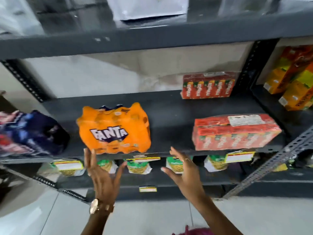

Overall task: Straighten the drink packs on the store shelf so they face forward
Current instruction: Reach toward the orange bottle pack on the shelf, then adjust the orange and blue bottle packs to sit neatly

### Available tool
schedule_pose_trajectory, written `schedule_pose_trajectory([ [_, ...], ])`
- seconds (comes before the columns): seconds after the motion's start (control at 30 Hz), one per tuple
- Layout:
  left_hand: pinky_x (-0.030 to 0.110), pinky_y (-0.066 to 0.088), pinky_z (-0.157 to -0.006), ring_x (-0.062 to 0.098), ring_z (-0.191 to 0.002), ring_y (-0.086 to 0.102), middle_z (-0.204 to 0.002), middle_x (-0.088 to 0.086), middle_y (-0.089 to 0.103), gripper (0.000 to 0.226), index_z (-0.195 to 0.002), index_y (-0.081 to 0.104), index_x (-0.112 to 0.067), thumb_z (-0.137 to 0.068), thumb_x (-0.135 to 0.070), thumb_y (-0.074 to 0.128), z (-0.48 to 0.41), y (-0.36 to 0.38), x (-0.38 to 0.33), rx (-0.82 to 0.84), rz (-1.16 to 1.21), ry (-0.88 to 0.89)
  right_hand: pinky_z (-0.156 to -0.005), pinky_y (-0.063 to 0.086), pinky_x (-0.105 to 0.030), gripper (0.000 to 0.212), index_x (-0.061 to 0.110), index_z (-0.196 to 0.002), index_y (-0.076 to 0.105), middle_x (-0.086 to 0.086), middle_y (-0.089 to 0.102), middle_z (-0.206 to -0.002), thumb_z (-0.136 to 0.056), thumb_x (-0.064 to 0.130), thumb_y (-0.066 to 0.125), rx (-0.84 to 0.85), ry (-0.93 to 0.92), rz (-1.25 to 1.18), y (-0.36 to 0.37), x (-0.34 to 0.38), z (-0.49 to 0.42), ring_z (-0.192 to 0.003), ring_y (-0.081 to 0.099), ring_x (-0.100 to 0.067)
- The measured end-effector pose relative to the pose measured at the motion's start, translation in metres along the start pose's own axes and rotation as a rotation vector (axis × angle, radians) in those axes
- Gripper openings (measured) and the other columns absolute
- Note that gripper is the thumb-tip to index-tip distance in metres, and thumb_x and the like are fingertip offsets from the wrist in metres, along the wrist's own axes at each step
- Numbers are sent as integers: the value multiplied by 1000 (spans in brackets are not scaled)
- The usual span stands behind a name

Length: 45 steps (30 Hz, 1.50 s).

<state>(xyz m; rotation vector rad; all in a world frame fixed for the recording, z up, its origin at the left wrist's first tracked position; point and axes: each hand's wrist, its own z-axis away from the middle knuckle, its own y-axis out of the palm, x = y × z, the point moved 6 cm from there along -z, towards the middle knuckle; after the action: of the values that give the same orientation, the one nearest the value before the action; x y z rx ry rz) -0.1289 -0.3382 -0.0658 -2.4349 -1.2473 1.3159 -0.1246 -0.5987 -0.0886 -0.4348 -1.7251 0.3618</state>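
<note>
An orange Fanta pack (114,128) sits at the front of the dark shelf (172,116), turned slightly, its logo facing me. A dark blue drink pack (32,134) lies to its left. A red juice-carton pack (235,132) rests at the front right, and a second red pack (208,86) stands at the back. My left hand (101,173) is open just below the Fanta pack, fingertips at its lower left corner. My right hand (184,170) is open too, below the shelf edge between the Fanta pack and the red pack, holding nothing.
Yellow and orange juice cartons (293,78) lean in the bay to the right. Green and white packets (138,167) line the shelf below, behind price labels (238,157). A slotted upright (254,65) divides the bays. An upper shelf (135,39) hangs overhead. Grey floor tiles lie below.
</note>
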Motion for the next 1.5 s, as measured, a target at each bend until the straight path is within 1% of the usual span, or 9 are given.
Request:
schedule_pose_trajectory([
  [0.1,46,23,-116,20,-144,16,-156,13,14,113,-149,5,-12,-68,-35,81,-36,-19,57,123,42,-281,-114,29,-38,85,14,-145,34,-10,43,-148,-75,41,75,20,61,116,53,10,-34,-141,33,-28],
  [0.17,31,38,-102,20,-131,39,-145,11,38,109,-146,18,-7,-62,-19,86,-61,-19,78,271,64,-360,-116,21,-43,86,11,-146,31,-13,37,-151,-76,36,75,39,72,170,79,19,-52,-145,17,-28],
  [0.23,23,42,-73,24,-105,59,-119,10,62,84,-131,41,-6,-62,-18,87,-78,-14,92,455,24,-394,-117,23,-48,80,8,-143,37,-14,41,-149,-77,32,75,12,75,198,91,26,-59,-144,16,-31],
  [0.33,10,40,-61,17,-85,62,-102,5,69,67,-117,52,-8,-62,-26,87,-83,-9,113,571,13,-332,-114,28,-53,70,5,-135,49,-18,48,-143,-76,31,75,-54,102,227,95,26,-56,-140,26,-42],
  [0.6,34,52,-66,25,-78,63,-93,10,65,67,-99,58,-11,-55,-60,68,-81,-2,132,495,38,-262,-110,32,-43,87,10,-129,56,-12,58,-136,-75,76,41,-12,127,309,99,-2,-63,-132,43,-40],
  [0.87,53,47,-94,12,-83,64,-85,-18,65,46,-92,57,-24,-60,-55,71,-78,-7,125,451,135,-221,-104,38,-38,81,9,-128,58,-12,61,-132,-76,70,50,-36,135,243,97,6,-59,-131,45,-34],
  [1.03,47,18,-117,-12,-76,58,-71,-10,67,56,-86,59,-8,-61,-58,67,-73,1,123,466,69,-226,-100,39,-35,58,4,-129,56,-22,57,-132,-79,28,73,-47,168,199,89,4,-56,-132,45,-36],
  [1.37,33,21,-113,15,-126,44,-88,-4,72,52,-91,67,-17,-62,-61,69,-69,-2,130,437,71,-176,-105,42,-48,60,4,-132,52,-24,51,-137,-82,35,66,-68,156,242,93,-8,-54,-132,42,-38],
  [1.5,43,27,-114,12,-121,44,-91,-2,71,65,-106,65,-8,-64,-57,71,-70,-3,121,469,83,-185,-104,43,-50,68,7,-130,51,-24,51,-135,-83,56,55,-73,143,273,94,-6,-54,-130,42,-40],
])
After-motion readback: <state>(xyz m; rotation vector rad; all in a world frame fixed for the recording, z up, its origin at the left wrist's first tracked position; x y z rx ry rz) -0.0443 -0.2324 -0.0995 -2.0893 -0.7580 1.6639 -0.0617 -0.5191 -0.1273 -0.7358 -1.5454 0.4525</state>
